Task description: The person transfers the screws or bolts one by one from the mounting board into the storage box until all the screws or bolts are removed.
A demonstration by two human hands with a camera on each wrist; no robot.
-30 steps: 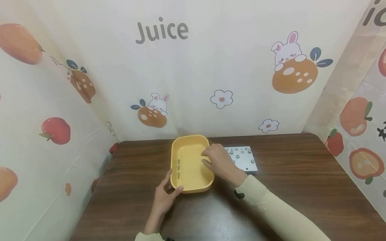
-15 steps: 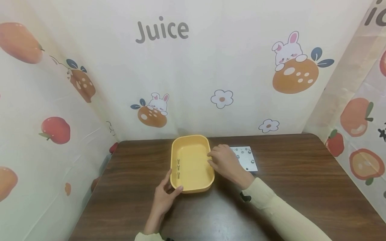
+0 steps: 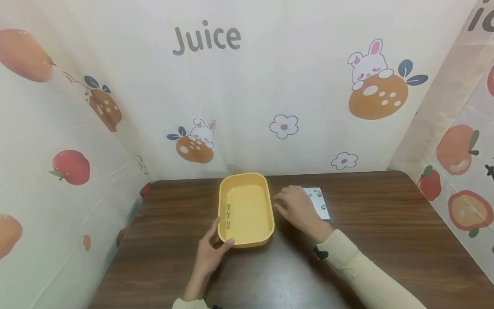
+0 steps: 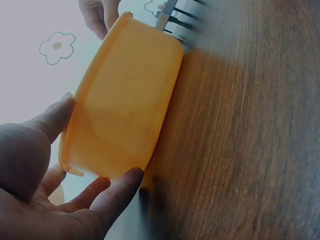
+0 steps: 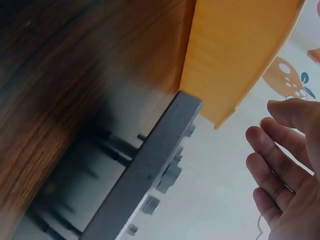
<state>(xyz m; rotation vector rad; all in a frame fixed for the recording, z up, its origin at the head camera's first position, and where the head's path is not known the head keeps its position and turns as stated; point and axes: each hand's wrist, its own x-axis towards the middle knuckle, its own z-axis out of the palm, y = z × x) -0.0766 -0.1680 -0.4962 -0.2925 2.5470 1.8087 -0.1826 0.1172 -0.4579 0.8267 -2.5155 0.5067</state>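
A yellow plastic tray (image 3: 250, 206) stands on the table, with several small bolts (image 3: 228, 214) in a row along its left inside wall. My left hand (image 3: 208, 257) grips the tray's near left corner. In the left wrist view its thumb lies against the rim and its fingers (image 4: 122, 192) reach under the lower side. Just right of the tray is my right hand (image 3: 298, 208), fingers loosely bent and nothing seen between them. It covers part of a metal plate (image 3: 318, 203) with bolts through it. From the right wrist view, threaded shanks stick out below that plate (image 5: 145, 165).
The dark wood table (image 3: 386, 231) extends to both sides and toward me. A pale curtain (image 3: 247, 94) printed with fruit and rabbits hangs behind it and along its sides.
My right hand has moved right, from over the tray's right side to beside the plate, covering more of it. The left hand and the tray have stayed in place.
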